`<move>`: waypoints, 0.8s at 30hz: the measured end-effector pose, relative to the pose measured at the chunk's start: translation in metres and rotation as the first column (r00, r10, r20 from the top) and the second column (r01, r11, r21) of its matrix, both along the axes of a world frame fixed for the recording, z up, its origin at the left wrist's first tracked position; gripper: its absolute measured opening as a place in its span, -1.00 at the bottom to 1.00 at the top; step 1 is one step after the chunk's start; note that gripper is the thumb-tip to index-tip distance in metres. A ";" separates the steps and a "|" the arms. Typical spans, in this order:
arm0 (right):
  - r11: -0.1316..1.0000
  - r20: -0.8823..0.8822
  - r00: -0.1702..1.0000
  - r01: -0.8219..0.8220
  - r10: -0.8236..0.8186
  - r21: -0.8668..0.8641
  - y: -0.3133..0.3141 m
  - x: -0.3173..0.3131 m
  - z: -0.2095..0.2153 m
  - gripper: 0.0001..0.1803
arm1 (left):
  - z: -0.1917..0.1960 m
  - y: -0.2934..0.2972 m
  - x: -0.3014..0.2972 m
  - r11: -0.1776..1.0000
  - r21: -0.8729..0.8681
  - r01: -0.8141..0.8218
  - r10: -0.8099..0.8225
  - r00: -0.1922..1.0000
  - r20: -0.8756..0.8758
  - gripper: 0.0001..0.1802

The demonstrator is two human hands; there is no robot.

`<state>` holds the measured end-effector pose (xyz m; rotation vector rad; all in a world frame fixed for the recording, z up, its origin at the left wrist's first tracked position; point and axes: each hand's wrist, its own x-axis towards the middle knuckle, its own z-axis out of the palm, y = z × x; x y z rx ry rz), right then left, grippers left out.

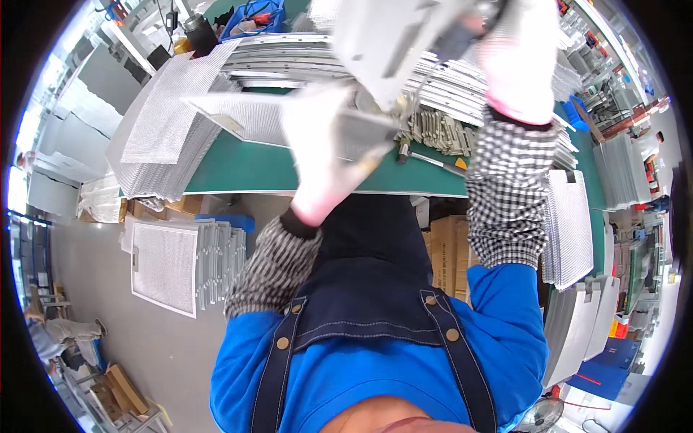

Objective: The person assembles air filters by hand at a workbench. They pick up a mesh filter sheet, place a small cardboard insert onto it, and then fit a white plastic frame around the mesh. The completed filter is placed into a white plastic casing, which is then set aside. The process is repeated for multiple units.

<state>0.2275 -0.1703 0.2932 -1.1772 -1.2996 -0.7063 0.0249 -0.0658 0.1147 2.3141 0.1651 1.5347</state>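
Observation:
My left hand (316, 148), in a white glove, grips a silvery mesh panel (256, 119) tilted above the green worktop (238, 169). Its thumb lies along the near side. Motion smears my right hand (516, 76), also gloved and raised at the right over metal strips (451, 90). Close to its fingers is a dark, blurred tool-like object (456, 40); its kind is unclear. A pale flat plate-like piece (382, 47) hangs blurred between the hands. Below it lie a pile of small metal brackets (440, 133) and a hammer (433, 160).
Stacked mesh sheets (162, 123) cover the worktop's left end. A blue bin (253, 18) and a dark cup (200, 35) stand at the back. Framed panels (164, 267) stand on the floor at left; more mesh panels (568, 231) stand at right. Cardboard boxes (449, 252) sit under the worktop.

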 end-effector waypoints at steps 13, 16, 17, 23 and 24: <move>0.683 -0.459 0.564 -0.716 0.686 0.141 0.009 0.007 0.016 -0.62 | -0.042 0.068 -0.180 0.270 -0.941 0.203 0.195 0.946 0.259 -0.36; 0.585 -0.381 0.517 -0.807 0.767 0.083 0.008 -0.012 0.020 -0.65 | -0.025 0.063 -0.135 0.384 -0.903 0.193 0.191 0.940 0.282 -0.41; 0.677 -0.344 0.616 -0.731 0.708 0.085 0.012 -0.017 0.019 -0.66 | -0.026 0.059 -0.121 0.435 -0.885 0.164 0.110 0.966 0.233 -0.44; 0.611 -0.493 0.506 -0.789 0.707 0.066 0.020 -0.040 0.026 -0.69 | -0.064 0.054 -0.070 0.572 -0.774 0.273 -0.311 0.945 0.103 -0.48; 0.663 -0.470 0.571 -0.747 0.673 0.042 0.020 -0.037 0.024 -0.69 | -0.041 0.054 -0.062 0.610 -0.724 0.322 -0.337 0.932 0.131 -0.47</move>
